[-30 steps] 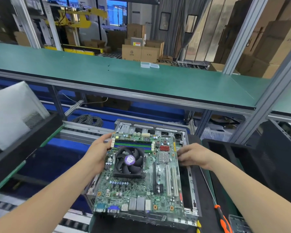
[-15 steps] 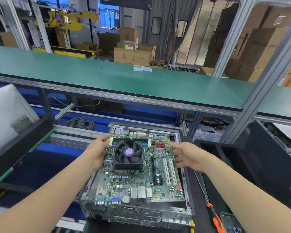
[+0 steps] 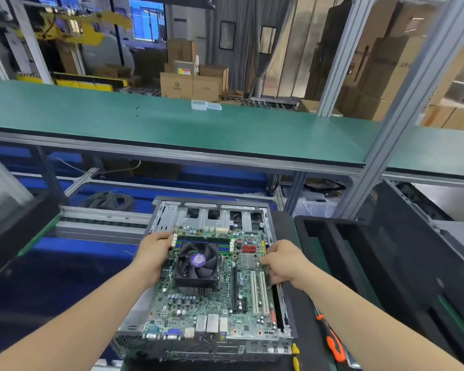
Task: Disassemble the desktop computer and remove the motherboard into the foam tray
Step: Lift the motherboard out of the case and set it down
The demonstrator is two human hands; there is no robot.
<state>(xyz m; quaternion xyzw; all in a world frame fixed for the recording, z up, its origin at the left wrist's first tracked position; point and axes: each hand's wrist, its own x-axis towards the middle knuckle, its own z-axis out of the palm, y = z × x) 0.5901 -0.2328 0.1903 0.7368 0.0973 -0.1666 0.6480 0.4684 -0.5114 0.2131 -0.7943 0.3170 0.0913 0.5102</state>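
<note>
Two grips on motherboard (image 3: 212,303) over case (image 3: 214,212): left hand (image 3: 152,251) curls round its far-left edge. Its right edge is pinched by right hand (image 3: 284,261).

readable text: none | purple sticker (image 3: 198,260) on the motherboard (image 3: 212,303) fan (image 3: 185,266), nearer than the green shelf (image 3: 225,129): print blurred | cardboard box (image 3: 176,87) beyond the green shelf: round logo, illegible | label (image 3: 184,72) also beyond the green shelf: yellow-red strip, characters too small to read
</note>
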